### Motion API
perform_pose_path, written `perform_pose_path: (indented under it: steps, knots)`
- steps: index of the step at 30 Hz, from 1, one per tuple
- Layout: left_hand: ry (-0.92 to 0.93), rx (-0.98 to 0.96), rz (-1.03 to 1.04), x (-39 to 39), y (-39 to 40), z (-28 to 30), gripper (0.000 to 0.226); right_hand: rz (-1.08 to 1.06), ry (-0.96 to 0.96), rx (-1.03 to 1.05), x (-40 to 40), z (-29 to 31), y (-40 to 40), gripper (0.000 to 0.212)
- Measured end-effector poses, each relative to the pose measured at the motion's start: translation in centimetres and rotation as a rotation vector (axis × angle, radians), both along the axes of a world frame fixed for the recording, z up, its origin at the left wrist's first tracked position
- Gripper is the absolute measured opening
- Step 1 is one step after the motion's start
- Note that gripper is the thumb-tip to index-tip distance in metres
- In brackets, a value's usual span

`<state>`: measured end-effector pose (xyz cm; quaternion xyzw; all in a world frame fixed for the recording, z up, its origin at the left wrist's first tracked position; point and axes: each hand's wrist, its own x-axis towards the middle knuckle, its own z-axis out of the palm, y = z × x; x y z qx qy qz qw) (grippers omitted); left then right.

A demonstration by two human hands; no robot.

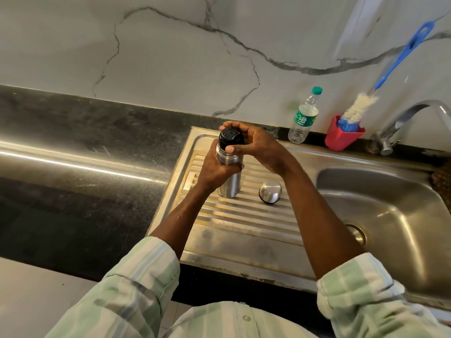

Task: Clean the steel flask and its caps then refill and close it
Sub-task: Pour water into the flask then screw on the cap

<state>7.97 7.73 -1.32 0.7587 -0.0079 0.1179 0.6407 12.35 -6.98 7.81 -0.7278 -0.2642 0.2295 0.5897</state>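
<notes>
The steel flask (229,184) stands upright on the ribbed steel drainboard (244,220). My left hand (217,169) grips its upper body from the left. A black inner cap (229,139) sits on the flask's mouth, and my right hand (253,142) curls over it from the right, thumb on the near side. The steel outer cap (270,192) lies upside down on the drainboard, to the right of the flask, untouched.
A sink basin (380,215) with a drain is to the right, a steel tap (405,123) behind it. A plastic water bottle (303,115) and a red holder (343,137) with a blue-handled bottle brush (380,79) stand by the wall. Dark stone counter (73,154) stretches left.
</notes>
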Motion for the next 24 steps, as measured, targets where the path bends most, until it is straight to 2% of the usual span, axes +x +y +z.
perform_pose_path:
  steps: [2,5,11,13,15,19,21,24]
  knots:
    - [-0.006,0.009,-0.007,0.2,0.1,-0.1,0.075,0.066,0.007,-0.025,0.6,0.4,-0.1,0.056]
    - [-0.009,0.029,0.020,0.3,0.1,-0.4,0.075,0.007,-0.030,-0.015,0.3,0.2,0.2,0.050]
    - [0.020,0.006,0.055,0.4,-0.2,-1.2,0.073,-0.389,-0.246,-0.022,-3.0,-2.7,2.3,0.057]
    - [0.037,0.020,0.047,0.5,-0.1,-1.1,0.073,-0.433,-0.273,-0.030,-3.4,-2.9,2.7,0.059]
    - [0.042,0.029,0.027,0.5,0.1,-1.0,0.070,-0.334,-0.223,-0.032,-2.3,-2.0,2.0,0.061]
    - [0.014,0.030,0.005,0.5,0.3,-0.8,0.074,0.064,-0.012,-0.020,0.7,0.1,0.5,0.065]
    - [0.006,0.027,0.004,0.5,0.2,-0.7,0.074,0.090,-0.003,-0.016,1.1,0.4,0.6,0.051]
    - [0.007,0.007,0.031,0.4,0.0,-0.7,0.070,-0.033,-0.069,0.005,0.1,0.1,1.0,0.043]
